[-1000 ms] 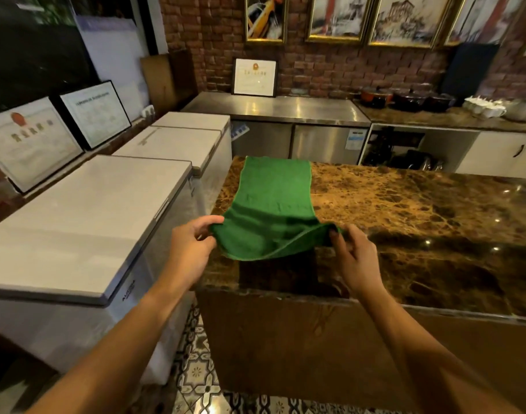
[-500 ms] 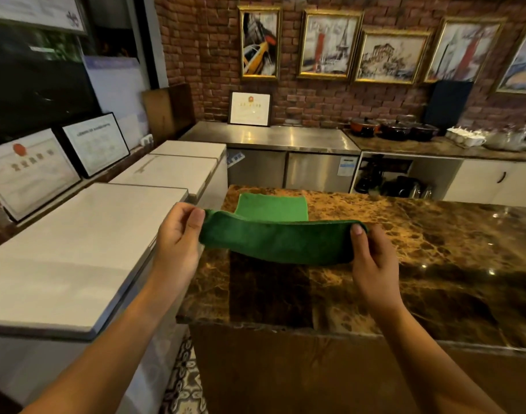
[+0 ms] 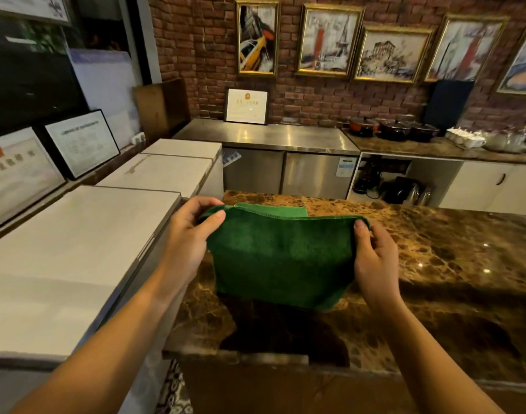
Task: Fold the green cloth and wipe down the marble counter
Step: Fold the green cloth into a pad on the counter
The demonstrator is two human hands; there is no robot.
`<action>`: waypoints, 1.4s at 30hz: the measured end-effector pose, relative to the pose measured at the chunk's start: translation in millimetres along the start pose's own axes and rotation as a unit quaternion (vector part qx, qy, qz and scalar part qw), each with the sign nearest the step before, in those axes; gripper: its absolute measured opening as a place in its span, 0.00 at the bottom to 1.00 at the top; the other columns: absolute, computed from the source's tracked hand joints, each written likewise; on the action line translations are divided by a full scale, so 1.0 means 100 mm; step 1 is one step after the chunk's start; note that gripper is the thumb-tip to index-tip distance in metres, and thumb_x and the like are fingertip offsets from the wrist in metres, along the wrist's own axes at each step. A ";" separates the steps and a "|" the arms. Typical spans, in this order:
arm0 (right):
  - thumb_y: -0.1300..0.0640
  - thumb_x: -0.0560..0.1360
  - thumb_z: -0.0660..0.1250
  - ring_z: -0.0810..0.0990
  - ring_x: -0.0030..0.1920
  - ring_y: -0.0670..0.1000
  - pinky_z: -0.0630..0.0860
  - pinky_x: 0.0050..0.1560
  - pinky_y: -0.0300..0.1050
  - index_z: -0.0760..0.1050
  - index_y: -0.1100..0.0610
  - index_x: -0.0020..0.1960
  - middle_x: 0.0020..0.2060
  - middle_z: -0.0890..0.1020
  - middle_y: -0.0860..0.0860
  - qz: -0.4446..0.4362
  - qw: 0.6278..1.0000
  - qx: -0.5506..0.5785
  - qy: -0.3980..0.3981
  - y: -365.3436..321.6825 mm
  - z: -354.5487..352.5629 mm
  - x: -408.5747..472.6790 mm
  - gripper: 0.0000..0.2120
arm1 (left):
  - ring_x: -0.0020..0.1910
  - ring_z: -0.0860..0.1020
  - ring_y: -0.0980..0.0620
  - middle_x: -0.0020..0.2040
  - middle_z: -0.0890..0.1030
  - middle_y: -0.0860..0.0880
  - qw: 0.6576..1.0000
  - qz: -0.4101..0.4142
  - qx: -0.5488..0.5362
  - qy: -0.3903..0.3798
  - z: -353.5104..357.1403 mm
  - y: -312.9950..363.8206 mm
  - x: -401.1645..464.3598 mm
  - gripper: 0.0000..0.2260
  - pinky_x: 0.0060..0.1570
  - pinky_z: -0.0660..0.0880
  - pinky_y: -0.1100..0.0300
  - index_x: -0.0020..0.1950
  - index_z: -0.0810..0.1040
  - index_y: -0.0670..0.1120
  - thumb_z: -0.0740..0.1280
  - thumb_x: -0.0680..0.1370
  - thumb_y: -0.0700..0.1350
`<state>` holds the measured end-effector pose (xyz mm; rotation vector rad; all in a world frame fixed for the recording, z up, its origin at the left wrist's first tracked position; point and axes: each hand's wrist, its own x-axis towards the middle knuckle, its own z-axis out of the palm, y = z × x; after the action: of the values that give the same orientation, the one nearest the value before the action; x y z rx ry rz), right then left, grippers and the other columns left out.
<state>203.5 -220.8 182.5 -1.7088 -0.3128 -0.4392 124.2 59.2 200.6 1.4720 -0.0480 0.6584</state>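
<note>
Brick wall with gold-framed pictures (image 3: 328,40) at the back, steel cabinets below it, white chest freezers (image 3: 76,249) along the left. Head view, the only one: brown marble desk (image 3: 452,264) fills the right foreground. Green cloth (image 3: 281,261) is held just above the desk near its left end, doubled over; the near layer hangs from the two pinched top corners, and a lighter strip of the far layer shows behind the top edge. Whether the lower edge touches the desk, can't tell; a dark shadow sits under it. Left hand (image 3: 190,234) is clamped on the cloth's top left corner, thumb on the near face. Right hand (image 3: 375,258) is clamped on the top right corner, same pinch. Progress, as a judgement: folding is under way, one fold looks made, edges roughly lined up but not set down or pressed flat. Maybe another fold is wanted for a hand-sized pad. Wiping not begun; the whole marble top is left to do. Roughly early stage.
</note>
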 end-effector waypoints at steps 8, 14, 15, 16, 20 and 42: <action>0.46 0.82 0.58 0.77 0.44 0.45 0.71 0.40 0.37 0.75 0.47 0.48 0.44 0.79 0.49 0.029 0.998 -0.050 0.033 0.43 0.47 0.51 0.10 | 0.36 0.80 0.55 0.37 0.82 0.51 0.985 -0.059 0.090 0.131 -0.02 -0.70 0.80 0.11 0.31 0.74 0.65 0.43 0.79 0.47 0.64 0.80 0.52; 0.42 0.81 0.59 0.79 0.49 0.47 0.77 0.50 0.45 0.75 0.51 0.54 0.48 0.81 0.50 0.081 0.996 -0.036 0.023 0.83 0.79 0.97 0.15 | 0.39 0.79 0.53 0.38 0.80 0.50 0.980 -0.064 0.146 0.118 -0.03 -1.13 1.42 0.10 0.34 0.74 0.60 0.44 0.75 0.49 0.62 0.81 0.53; 0.43 0.81 0.59 0.79 0.43 0.45 0.75 0.43 0.39 0.75 0.52 0.50 0.42 0.80 0.51 0.066 0.996 -0.049 0.023 0.87 0.83 1.04 0.14 | 0.38 0.78 0.51 0.38 0.79 0.48 0.977 -0.065 0.163 0.119 -0.04 -1.20 1.52 0.11 0.34 0.73 0.57 0.44 0.75 0.48 0.62 0.81 0.53; 0.45 0.82 0.59 0.78 0.39 0.42 0.72 0.37 0.35 0.75 0.51 0.47 0.39 0.80 0.49 0.061 0.995 -0.069 0.026 0.93 0.89 1.14 0.12 | 0.37 0.77 0.52 0.37 0.78 0.47 0.977 -0.063 0.165 0.116 -0.04 -1.29 1.65 0.11 0.34 0.72 0.57 0.43 0.75 0.47 0.62 0.81 0.52; 0.50 0.81 0.62 0.75 0.33 0.41 0.71 0.34 0.38 0.74 0.51 0.43 0.32 0.78 0.45 0.092 0.991 -0.089 0.033 1.21 1.06 1.53 0.09 | 0.36 0.75 0.51 0.37 0.77 0.46 0.977 -0.091 0.169 0.093 -0.01 -1.60 2.06 0.11 0.36 0.72 0.56 0.42 0.75 0.44 0.64 0.81 0.49; 0.48 0.81 0.61 0.76 0.38 0.54 0.66 0.32 0.46 0.72 0.59 0.43 0.35 0.77 0.52 0.191 0.942 -0.253 -0.110 2.67 1.66 2.67 0.15 | 0.35 0.74 0.44 0.32 0.73 0.47 0.926 -0.158 0.340 0.047 0.11 -3.05 3.04 0.14 0.35 0.69 0.48 0.38 0.69 0.50 0.62 0.81 0.53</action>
<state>578.6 -115.7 45.1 -2.2700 -0.0158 -0.0350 512.4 177.2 54.8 2.0517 0.5326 0.4949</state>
